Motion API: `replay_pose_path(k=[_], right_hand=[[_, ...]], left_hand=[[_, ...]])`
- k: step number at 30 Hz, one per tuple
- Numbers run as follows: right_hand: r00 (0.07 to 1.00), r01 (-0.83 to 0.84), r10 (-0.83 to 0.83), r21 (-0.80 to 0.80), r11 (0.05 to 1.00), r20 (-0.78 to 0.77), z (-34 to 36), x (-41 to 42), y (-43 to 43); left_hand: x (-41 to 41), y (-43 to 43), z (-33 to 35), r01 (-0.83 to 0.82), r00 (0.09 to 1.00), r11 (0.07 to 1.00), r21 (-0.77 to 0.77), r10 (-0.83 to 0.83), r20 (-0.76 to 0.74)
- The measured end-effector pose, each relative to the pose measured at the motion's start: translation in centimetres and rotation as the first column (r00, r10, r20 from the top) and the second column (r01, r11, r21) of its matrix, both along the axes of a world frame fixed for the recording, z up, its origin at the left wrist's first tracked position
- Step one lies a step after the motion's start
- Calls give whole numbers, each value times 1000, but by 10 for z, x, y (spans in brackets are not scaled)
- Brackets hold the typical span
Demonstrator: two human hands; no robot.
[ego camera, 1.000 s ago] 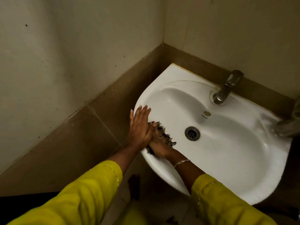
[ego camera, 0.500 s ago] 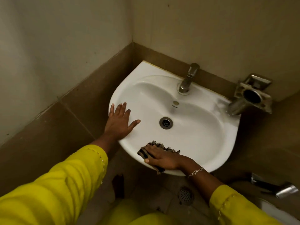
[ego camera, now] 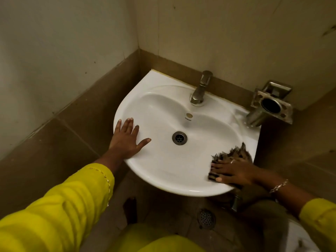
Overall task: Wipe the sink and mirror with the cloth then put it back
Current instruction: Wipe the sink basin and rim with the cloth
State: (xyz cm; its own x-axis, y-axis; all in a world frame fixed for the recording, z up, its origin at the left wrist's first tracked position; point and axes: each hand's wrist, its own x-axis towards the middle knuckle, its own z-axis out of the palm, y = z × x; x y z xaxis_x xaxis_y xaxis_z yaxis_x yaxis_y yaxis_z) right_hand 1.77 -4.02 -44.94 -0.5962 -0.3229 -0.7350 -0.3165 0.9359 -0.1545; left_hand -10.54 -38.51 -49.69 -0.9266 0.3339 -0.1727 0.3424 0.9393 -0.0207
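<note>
A white corner sink hangs on the tiled wall, with a metal tap at its back and a round drain in the bowl. My left hand lies flat on the sink's left rim, fingers spread, holding nothing. My right hand presses a dark frayed cloth flat against the front right rim. The cloth's fringe sticks out beyond my fingers. No mirror is in view.
A metal wall holder with a round opening juts out just right of the sink. Brown tiled walls close in on the left and back. Below are a floor drain and a white fixture's edge at the bottom right.
My right hand has slid the cloth along the front rim from the left side to the right side. My left hand has stayed flat on the left rim. The camera has pulled back.
</note>
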Motion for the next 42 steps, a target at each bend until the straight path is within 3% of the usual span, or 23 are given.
replay_pose_path(k=[5,9,14,16,19,22,26,31,38,40,42], right_hand=[[978,-131,142,80,988,-156,-11,-22,38],[867,-310,375,235,921,-329,-17,-56,57],[709,-408,514,314,858,-483,-31,-99,54],[619,-456,616,415,787,-488,-36,-116,44],[594,-475,661,464,748,-458,-51,-145,28],[450,-526,737,517,675,-505,-59,-166,9],[410,-462,817,680,570,-406,-50,-179,-28],[375,-462,822,682,567,-429,-55,-179,-27],[466,-483,726,542,688,-506,-67,-131,29],[606,-448,685,538,714,-404,-72,-115,35],[850,-375,499,472,798,-168,-65,-96,29]], left_hand=[[-2,2,1,-21,1000,1000,14,21,5],[-1,2,2,-23,1000,999,35,23,5],[-2,4,3,-30,999,999,40,30,-11],[-3,4,3,-30,999,999,43,31,-10],[-4,5,3,-33,999,998,52,34,-21],[-4,4,2,-36,999,998,49,37,-23],[-6,0,0,-37,999,998,47,39,-38],[-6,-1,-3,-30,999,999,37,32,-33],[-8,-1,-2,-18,999,1000,-18,17,-48],[-7,-2,-4,-15,998,1000,-15,14,-61],[-6,-1,-4,-12,998,1000,-11,12,-61]])
